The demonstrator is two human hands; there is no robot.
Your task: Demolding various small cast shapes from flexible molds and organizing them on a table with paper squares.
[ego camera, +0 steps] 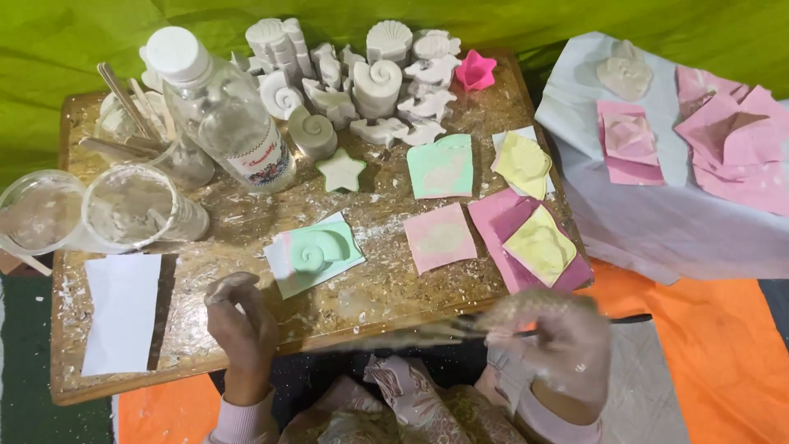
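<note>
Both hands low at near edge of wooden board (329, 316), plaster-dusted. Left hand (240, 329): fingers curled loosely, half-closed, nothing clearly in it; fingertips rest at or just over board edge, can't tell if touching. Right hand (552, 341): closed around a thin dark-handled tool (567, 327), prob. a brush or spatula; handle pokes out to the right, working end blurred, pointing left across the lap. Motion blur on rt hand, so grip detail unclear.

Nearest work piece: green shell mould (316, 251) on white paper, just beyond left hand, filled w/ pale plaster, spiral shape showing. Further rt: pink mould (440, 237), green mould (441, 166), two yellow moulds (538, 242) on pink sheets. Back row: cluster of white plaster casts (370, 82), shells, fish, star. Clear bottle (226, 111) and plastic cups (136, 210) w/ plaster residue at left.

Judgement on doing it well: steady the mould w/ left hand on its paper, not the soft rim; keep tool strokes light and flat so the surface levels w/o gouging; wipe tool often, since crumbs litter the board.
</note>
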